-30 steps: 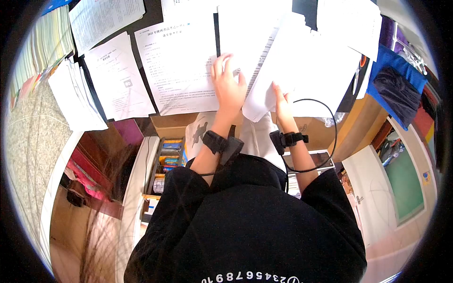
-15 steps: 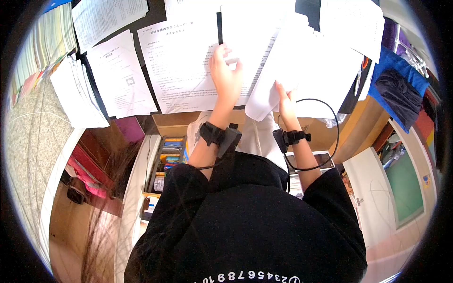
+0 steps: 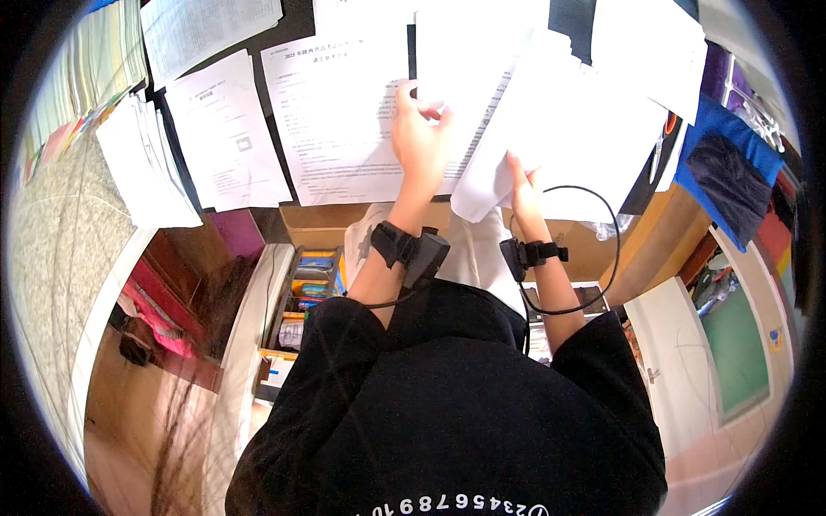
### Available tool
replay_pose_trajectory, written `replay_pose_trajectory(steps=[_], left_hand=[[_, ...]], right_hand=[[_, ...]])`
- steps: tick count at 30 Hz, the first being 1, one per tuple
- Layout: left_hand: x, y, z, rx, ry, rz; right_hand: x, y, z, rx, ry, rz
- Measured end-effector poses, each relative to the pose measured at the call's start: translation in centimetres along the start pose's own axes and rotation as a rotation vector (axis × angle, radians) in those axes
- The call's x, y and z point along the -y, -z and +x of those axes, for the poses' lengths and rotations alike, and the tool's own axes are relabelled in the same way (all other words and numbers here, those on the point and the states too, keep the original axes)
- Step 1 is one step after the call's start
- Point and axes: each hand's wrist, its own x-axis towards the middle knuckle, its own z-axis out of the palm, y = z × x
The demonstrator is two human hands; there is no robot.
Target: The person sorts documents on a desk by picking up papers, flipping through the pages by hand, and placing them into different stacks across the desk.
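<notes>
My left hand [image 3: 420, 138] hovers over or rests on the printed sheets, its fingers loosely bent and the thumb held apart, with nothing visible in it. Beneath and left of it lies a printed exam sheet [image 3: 335, 129] with a heading at the top. My right hand [image 3: 526, 191] grips the near edge of a turned-over sheet of paper [image 3: 495, 155], thumb on top and the other fingers partly hidden. Printed lines show along the left side of that bent sheet. Black straps with small devices sit on both wrists.
More printed sheets [image 3: 228, 129] lie at the left, beside a stack of papers [image 3: 146, 163]. Scissors with orange handles [image 3: 669, 125] are on the right, near a blue cloth [image 3: 714, 163]. A black cable [image 3: 618, 241] loops by my right wrist. An open drawer [image 3: 301, 301] is below.
My left hand's fingers have curled in more, and it sits slightly lower on the sheets. My right hand keeps its hold on the paper. The whole view has shifted slightly.
</notes>
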Motion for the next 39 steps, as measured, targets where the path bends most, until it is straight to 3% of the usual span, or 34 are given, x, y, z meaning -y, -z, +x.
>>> replay_pose_trajectory(steps=[3, 6, 9, 11, 19, 24, 29, 32, 35, 38, 39], left_hand=[[2.2, 0.0, 0.8, -0.064, -0.110, -0.091], [1.7, 0.6, 0.3, -0.182, -0.433, -0.070], [0.5, 0.6, -0.7, -0.044, -0.583, -0.232], [-0.6, 0.4, -1.9, 0.083, -0.551, -0.294], [0.0, -1.4, -2.7, -0.138, -0.738, -0.014], [1.7, -0.8, -1.2, -0.131, -0.637, 0.064], [1.1, -0.2, -1.0, -0.157, -0.682, 0.181], [0.8, -0.8, -2.1, -0.080, -0.681, 0.206], [0.7, -2.1, -3.5, -0.002, -0.698, 0.195], [0.6, -2.9, -4.5, 0.027, -0.681, 0.160], [0.6, -3.2, -4.5, 0.035, -0.667, 0.145]], right_hand=[[-0.5, 0.2, 0.0, 0.004, 0.000, -0.009], [-0.4, -0.2, 0.0, -0.037, 0.039, -0.009], [-0.5, -0.3, 0.1, -0.051, 0.036, -0.019], [-0.7, 0.1, 0.2, -0.004, 0.005, -0.028], [-0.2, 0.7, 0.3, 0.099, -0.066, -0.115], [0.1, 0.5, 0.3, 0.083, -0.037, -0.135], [-0.9, 0.8, 0.5, 0.091, -0.083, -0.193], [-0.8, 0.4, 0.5, 0.016, 0.059, -0.221], [-4.0, 0.8, 0.9, -0.111, 0.355, -0.426], [-2.9, 1.7, 1.0, 0.138, 0.042, -0.361], [-2.2, 1.5, 1.0, 0.130, 0.086, -0.313]])
